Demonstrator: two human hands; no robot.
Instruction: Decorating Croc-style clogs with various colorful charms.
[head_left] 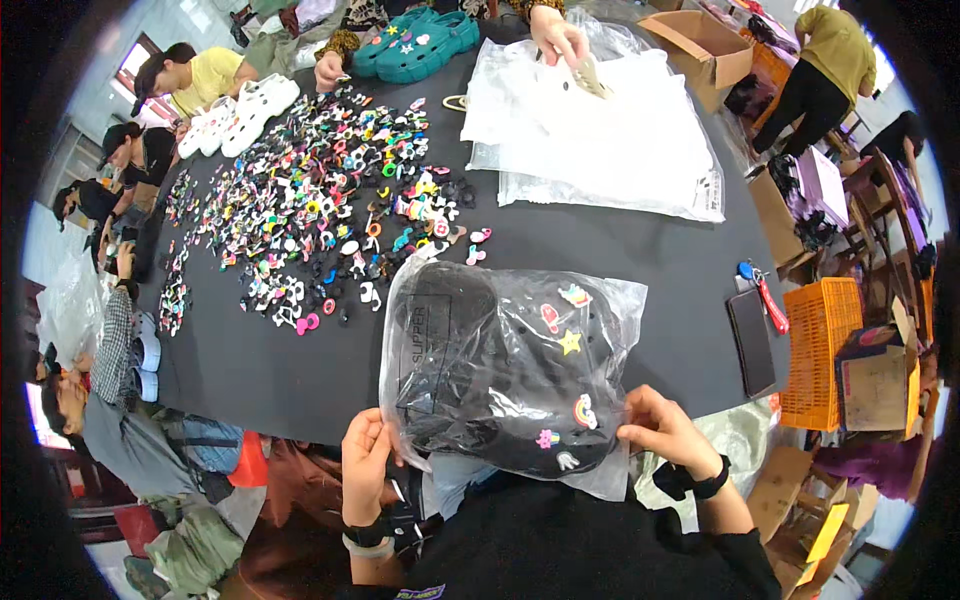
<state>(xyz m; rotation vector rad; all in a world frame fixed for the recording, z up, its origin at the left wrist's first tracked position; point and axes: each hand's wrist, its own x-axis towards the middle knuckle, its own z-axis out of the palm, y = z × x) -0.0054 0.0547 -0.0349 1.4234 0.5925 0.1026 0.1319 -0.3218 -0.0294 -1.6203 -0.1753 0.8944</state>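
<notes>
A clear plastic bag with a pair of black clogs inside lies at the table's near edge, partly overhanging it. Colourful charms, among them a yellow star and a rainbow, sit on the clogs. At the bag's lower left corner, my left hand pinches the plastic between thumb and fingers. My right hand grips the opposite side edge, its fingertips partly behind the film. Just beyond the bag spreads a large heap of small loose shoe charms.
White plastic bags are stacked at the far right, under another person's hand. Teal clogs and white clogs stand along the far side. A dark phone-like slab and keys lie right, beside an orange crate. Several people work around.
</notes>
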